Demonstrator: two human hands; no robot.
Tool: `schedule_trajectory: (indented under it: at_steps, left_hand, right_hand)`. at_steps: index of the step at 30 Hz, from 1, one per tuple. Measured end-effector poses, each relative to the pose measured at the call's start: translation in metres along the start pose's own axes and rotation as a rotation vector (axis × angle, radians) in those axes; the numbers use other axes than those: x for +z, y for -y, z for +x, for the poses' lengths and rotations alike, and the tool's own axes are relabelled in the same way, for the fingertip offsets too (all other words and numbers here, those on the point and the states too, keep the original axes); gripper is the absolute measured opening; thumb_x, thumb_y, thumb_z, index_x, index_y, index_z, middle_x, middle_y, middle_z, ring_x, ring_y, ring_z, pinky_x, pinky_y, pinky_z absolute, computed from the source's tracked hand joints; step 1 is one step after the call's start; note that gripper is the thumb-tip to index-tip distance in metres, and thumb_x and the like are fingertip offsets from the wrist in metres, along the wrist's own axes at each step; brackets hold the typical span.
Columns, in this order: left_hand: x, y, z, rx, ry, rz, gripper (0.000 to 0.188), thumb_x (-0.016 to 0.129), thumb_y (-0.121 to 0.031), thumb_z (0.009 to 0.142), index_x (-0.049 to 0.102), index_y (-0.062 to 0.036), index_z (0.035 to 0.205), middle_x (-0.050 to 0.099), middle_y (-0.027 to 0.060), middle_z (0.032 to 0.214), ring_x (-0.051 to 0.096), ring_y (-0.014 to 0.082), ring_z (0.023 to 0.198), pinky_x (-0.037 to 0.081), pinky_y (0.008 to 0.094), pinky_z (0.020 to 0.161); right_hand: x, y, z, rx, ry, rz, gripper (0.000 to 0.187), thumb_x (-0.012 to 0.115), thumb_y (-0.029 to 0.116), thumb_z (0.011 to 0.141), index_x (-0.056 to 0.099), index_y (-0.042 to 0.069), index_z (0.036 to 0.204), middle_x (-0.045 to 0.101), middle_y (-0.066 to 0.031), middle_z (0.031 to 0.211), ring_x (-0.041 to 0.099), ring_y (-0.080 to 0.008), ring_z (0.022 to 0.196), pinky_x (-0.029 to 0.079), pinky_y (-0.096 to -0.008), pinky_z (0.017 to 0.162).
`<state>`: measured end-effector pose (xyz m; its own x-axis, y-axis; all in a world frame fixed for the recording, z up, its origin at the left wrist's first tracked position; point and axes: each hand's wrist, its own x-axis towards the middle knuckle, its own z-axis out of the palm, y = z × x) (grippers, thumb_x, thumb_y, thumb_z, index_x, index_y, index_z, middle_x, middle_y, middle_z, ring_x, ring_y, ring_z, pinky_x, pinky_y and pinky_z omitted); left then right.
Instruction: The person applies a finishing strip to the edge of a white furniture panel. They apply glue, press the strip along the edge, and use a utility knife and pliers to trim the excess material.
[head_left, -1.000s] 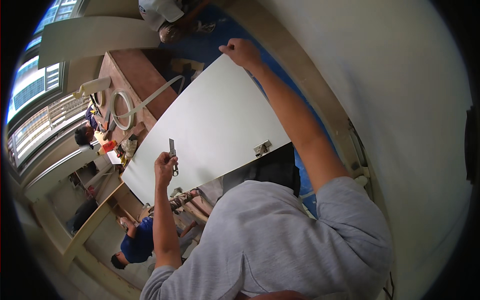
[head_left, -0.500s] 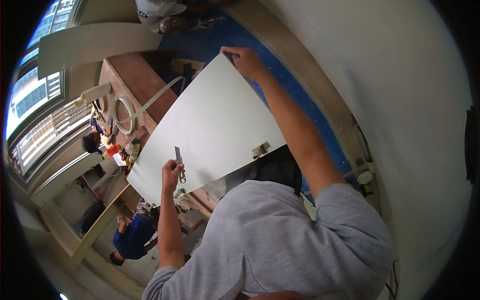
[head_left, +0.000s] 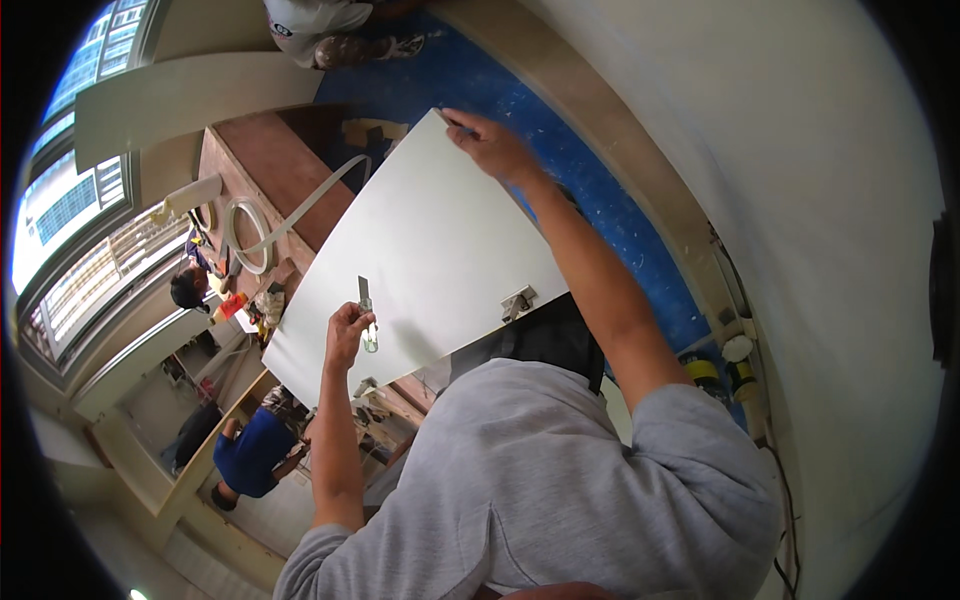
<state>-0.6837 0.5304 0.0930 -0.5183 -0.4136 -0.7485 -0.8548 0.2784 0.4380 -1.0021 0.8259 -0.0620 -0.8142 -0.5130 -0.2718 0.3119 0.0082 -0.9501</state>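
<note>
A white cabinet door panel [head_left: 420, 220] lies across in front of me, its near edge by my waist. My left hand [head_left: 346, 332] is closed round a utility knife [head_left: 370, 334] with a bare metal blade and a pale handle. It is held over the left part of the panel, blade pointing away from me. My right hand [head_left: 497, 150] is closed on the panel's far right corner, fingertips at the edge and slightly blurred. One metal hinge [head_left: 517, 302] sits at the near edge close to my body; a second hinge [head_left: 365, 386] is farther left.
Left of the panel, a wooden box-like bench [head_left: 262, 150] carries a coil of white edging strip [head_left: 247, 235], with tools and a red-labelled bottle [head_left: 228, 307] nearby. A person in blue [head_left: 252, 462] is at lower left; another person's leg [head_left: 350, 50] is at the top. A wall [head_left: 800, 200] rises at right.
The panel's far corner has shifted slightly left and nearer. My right hand has slid a little toward me along it. My left hand has risen slightly, with the knife turned in it.
</note>
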Motion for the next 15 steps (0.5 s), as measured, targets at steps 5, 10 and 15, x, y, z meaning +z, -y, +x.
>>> schedule_trajectory:
  at_steps: [5,10,15]
  left_hand:
    - [0.01,0.0,-0.004,-0.003,0.014,-0.038,0.012,0.073,-0.007,0.091,0.063,-0.0022,0.087,0.065,0.0024,0.078,0.06,0.0104,0.072,0.048,0.0272,0.067]
    - [-0.003,-0.002,-0.012,-0.019,-0.052,0.074,0.017,0.075,-0.012,0.089,0.062,-0.0002,0.087,0.065,0.0046,0.076,0.061,0.0134,0.072,0.05,0.0312,0.066]
    - [-0.004,0.061,-0.027,0.014,-0.109,-0.245,0.015,0.074,-0.011,0.092,0.063,-0.0022,0.091,0.066,0.0038,0.08,0.063,0.0135,0.073,0.053,0.0312,0.069]
  right_hand:
    - [0.017,-0.017,0.018,-0.098,0.053,-0.252,0.07,0.063,0.04,0.101,0.038,0.012,0.16,0.047,-0.0228,0.156,0.046,-0.0364,0.145,0.037,-0.0408,0.119]
    - [0.018,-0.022,0.035,-0.246,0.049,-0.132,0.07,0.069,0.031,0.098,0.041,0.01,0.158,0.048,-0.0189,0.156,0.046,-0.0332,0.144,0.035,-0.0421,0.12]
    - [0.021,0.009,0.019,-0.135,0.034,-0.26,0.058,0.068,0.024,0.099,0.051,0.005,0.15,0.055,-0.0172,0.15,0.051,-0.0308,0.14,0.039,-0.0385,0.116]
